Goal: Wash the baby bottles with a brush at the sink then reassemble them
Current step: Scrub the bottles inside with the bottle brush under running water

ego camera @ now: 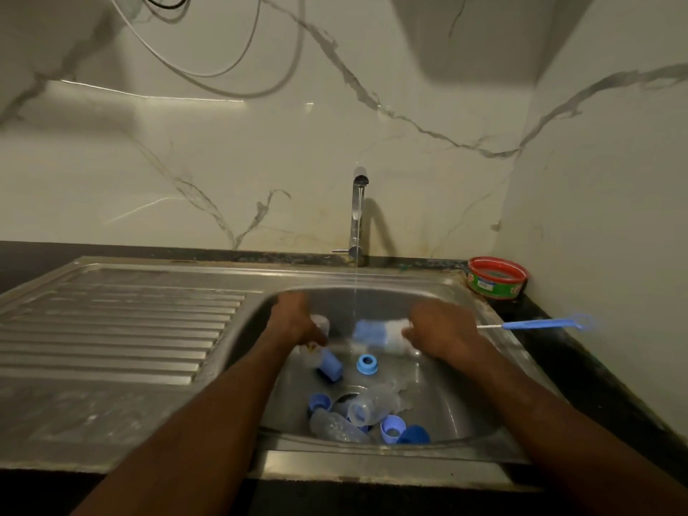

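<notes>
Lying nearest in the sink [439,292], against its front wall, are two clear bottles [366,404] on their sides around the drain, with blue caps [392,428] and rings beside them, all still apart. A little further into the sink, a blue ring [366,363] lies alone on the steel floor, and left of it a blue cap [329,364] sits just under the left hand [294,324]. That hand grips a clear piece, probably a bottle or a teat; blur hides which. Across the sink, the right hand [441,338] is curled round the handle end of a blue and white brush [379,335], whose head lies under the stream from the tap [358,214] at the sink's back edge. Right of the sink, on the dark counter, a thin blue brush [540,324] lies untouched, and behind it a red tub [497,279] stands in the corner. Left of the sink, the drainboard [123,322] holds no washed part. By my reading the washing is at an early stage: water runs, the brush is wet, yet every part remains in the sink, and rinsing, drying and reassembly are all still ahead.
</notes>
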`<state>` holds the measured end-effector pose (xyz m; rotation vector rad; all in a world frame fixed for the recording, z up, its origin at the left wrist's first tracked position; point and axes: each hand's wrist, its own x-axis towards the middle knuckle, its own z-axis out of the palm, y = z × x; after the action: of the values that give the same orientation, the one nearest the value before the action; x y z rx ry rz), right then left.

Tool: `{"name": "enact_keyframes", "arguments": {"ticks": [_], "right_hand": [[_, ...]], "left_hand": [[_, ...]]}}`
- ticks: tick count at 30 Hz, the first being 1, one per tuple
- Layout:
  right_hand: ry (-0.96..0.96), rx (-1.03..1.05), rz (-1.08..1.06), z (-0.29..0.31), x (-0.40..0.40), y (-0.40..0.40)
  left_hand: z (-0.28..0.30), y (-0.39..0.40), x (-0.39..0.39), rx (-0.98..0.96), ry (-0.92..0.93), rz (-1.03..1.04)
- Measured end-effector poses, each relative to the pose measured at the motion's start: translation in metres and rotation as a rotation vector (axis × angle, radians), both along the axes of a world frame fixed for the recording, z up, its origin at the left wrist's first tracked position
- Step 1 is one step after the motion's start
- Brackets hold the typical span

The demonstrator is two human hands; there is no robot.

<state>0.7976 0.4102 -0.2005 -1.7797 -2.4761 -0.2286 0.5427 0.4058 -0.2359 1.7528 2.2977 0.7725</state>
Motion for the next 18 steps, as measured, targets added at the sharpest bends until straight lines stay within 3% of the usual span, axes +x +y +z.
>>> {"name": "enact_keyframes", "arguments": {"ticks": [1, 3, 8, 10, 13, 14, 16, 18], "right_hand": [[-0.072, -0.054, 0.014, -0.002, 0.003, 0.0], [-0.08, -0.083, 0.029, -0.004, 0.005, 0.001], [0.228, 0.224, 0.051, 0.01, -0.008, -0.003], [0.303, 0.283, 0.057, 0.014, -0.012, -0.007], [0.16, 0.088, 0.052, 0.003, -0.012, -0.007], [0.069, 0.016, 0.043, -0.003, -0.011, -0.006], [-0.019, -0.002, 0.046, -0.008, -0.008, -0.005], [0.039, 0.046, 0.031, -0.005, -0.008, -0.005]], "left_hand": [[-0.002, -0.001, -0.002, -0.017, -0.017, 0.02], [0.007, -0.005, 0.0, 0.186, -0.062, 0.057], [0.029, -0.004, 0.006, 0.791, -0.062, 0.041], [0.022, -0.003, 0.002, 0.704, -0.067, 0.049], [-0.005, -0.002, -0.01, 0.04, -0.092, -0.003], [-0.011, -0.003, -0.012, -0.065, -0.064, -0.007], [-0.008, -0.002, -0.011, 0.026, -0.031, 0.022], [0.001, -0.001, -0.008, 0.164, -0.061, 0.05]]}}
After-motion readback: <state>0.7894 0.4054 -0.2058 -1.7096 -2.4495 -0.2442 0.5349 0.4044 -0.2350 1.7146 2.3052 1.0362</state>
